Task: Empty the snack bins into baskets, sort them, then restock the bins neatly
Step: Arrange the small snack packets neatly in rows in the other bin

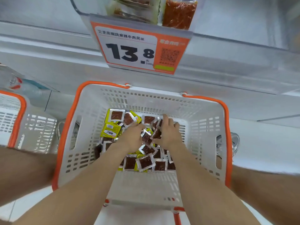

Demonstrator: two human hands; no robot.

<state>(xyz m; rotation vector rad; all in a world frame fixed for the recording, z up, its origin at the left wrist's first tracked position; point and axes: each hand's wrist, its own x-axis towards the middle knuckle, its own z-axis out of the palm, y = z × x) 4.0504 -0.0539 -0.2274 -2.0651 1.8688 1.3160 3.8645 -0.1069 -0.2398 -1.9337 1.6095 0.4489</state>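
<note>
Head view, looking down into a basket on the floor below the shelving.

- Basket [90,111]: white slotted plastic, orange rim and handles. A second one of the same kind [37,127] stands just beside it on the left.
- Snack packets [145,161]: a loose heap on the basket floor. Small flat squares with crinkled silver edges; a clear window shows dark red-brown filling. Some lie flipped to a yellow printed back. Faces and angles are mixed.
- Left hand [131,138]: fingers [139,126] dip into the heap. Cannot tell whether they grip anything.
- Right hand [168,133]: fingers [167,120] and thumb are curled round a small cluster of packets.
- Above: a clear bin [84,12] holds only a few packs, with an orange-and-white price card [139,47] clipped to its front.

Judgement: this is the sorting step, gathering packets into a squared stack. The emptying looks largely done.

Next move calls for turning the packets to the same face, aligning their edges and holding the slippery foil firmly enough that the stack does not fan out on the lift to the bin.
</note>
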